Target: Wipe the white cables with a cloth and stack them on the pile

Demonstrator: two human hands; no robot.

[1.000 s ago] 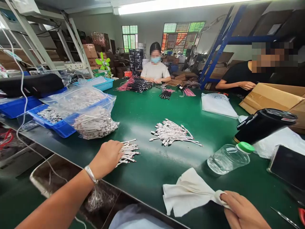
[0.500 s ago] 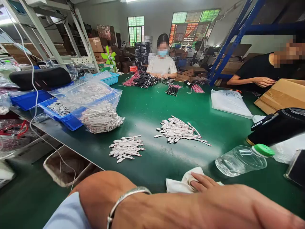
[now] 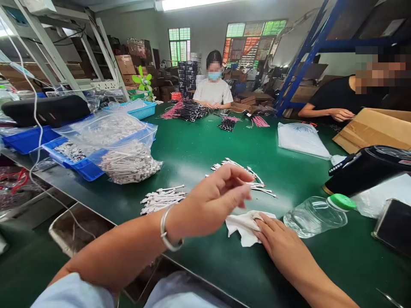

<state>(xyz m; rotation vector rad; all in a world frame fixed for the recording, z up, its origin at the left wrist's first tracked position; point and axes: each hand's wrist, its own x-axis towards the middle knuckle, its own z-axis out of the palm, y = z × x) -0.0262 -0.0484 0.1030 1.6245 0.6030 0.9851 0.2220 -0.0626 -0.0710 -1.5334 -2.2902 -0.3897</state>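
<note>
The left hand (image 3: 210, 205), which was on the near white cables (image 3: 162, 199) one second ago, is now raised above the surface (image 3: 192, 147), loosely curled, with nothing seen in it. These cables lie to its left; a farther white pile (image 3: 233, 162) is partly hidden behind it. The right hand (image 3: 278, 237) now presses upon the cloth (image 3: 241, 226); whether it pinches a fold, I cannot tell. Apparently, only the cloth is being handled.

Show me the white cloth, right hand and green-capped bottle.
White cloth (image 3: 240, 226), head view: on its uncovered fabric.
Right hand (image 3: 277, 238), head view: on its back.
Green-capped bottle (image 3: 315, 216), head view: on its clear body.
</note>
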